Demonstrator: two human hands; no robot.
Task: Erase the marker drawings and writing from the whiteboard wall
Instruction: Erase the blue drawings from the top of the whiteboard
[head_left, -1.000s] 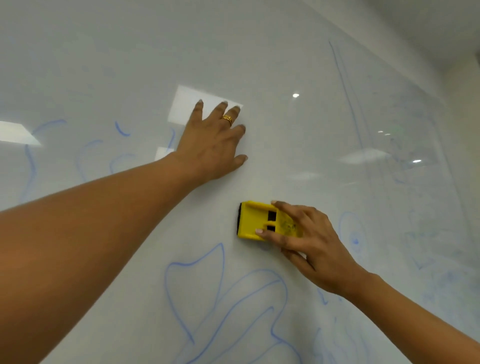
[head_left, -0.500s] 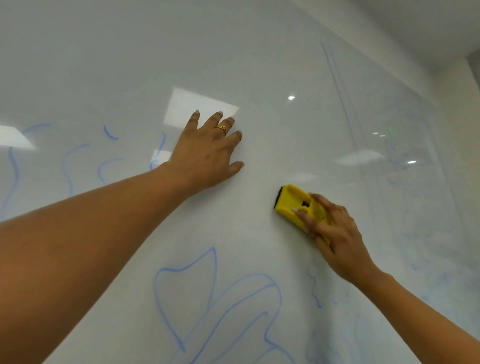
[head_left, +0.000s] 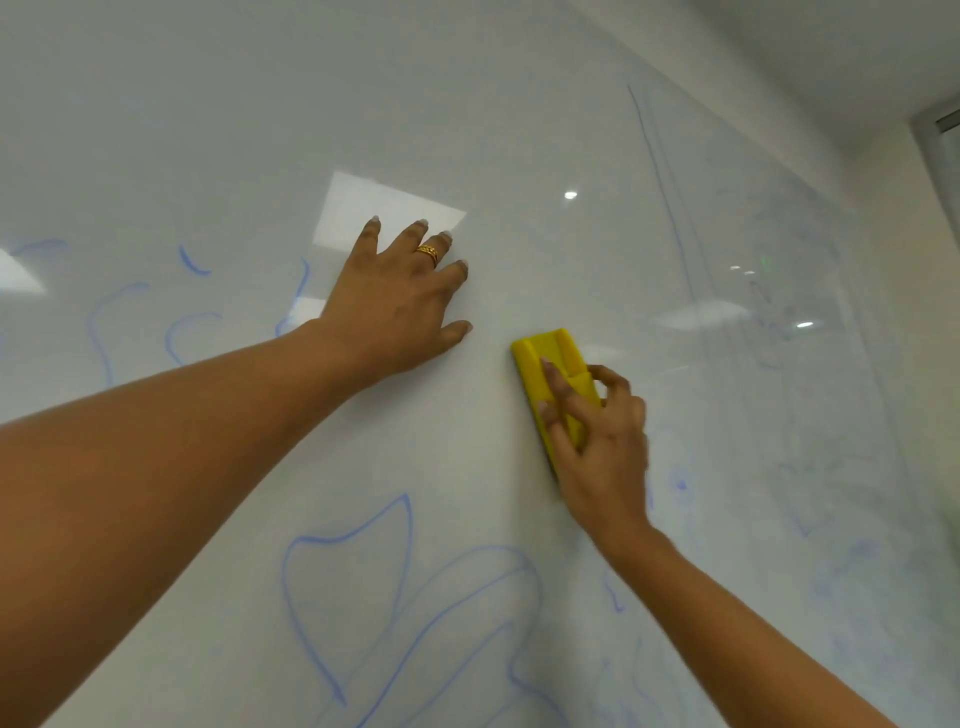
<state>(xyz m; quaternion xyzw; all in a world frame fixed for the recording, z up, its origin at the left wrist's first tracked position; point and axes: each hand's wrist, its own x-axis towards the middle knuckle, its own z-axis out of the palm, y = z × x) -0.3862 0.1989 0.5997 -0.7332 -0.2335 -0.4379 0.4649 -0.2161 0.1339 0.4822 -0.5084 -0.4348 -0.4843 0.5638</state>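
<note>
**While the left hand (head_left: 400, 306) braces flat, the right hand (head_left: 602, 447) grips the yellow eraser (head_left: 545, 358)**

Seen from the head camera, the yellow eraser sits flat against the whiteboard wall (head_left: 260, 130), just right of the left thumb and nearly upright. It looks like a light, stiff plastic block. A thin dark edge along its lower side is probably a soft pad facing the board. The glossy surface should let it slide easily, so the sensible hold is across its back, pushing into the wall. The right hand has that hold: its fingers curl over the eraser's lower half, with fingertips on the near edge. The right forearm rises from the lower right corner.

The left arm reaches up and across. Its hand is spread with straight fingers, the palm resting on the board and holding nothing. A gold ring (head_left: 427, 254) shows on one finger.

Bold blue marker outlines (head_left: 353, 571) lie below the hands, with more blue strokes (head_left: 104, 322) at far left. Fainter marks (head_left: 680, 483) sit just right of the right hand.
</note>
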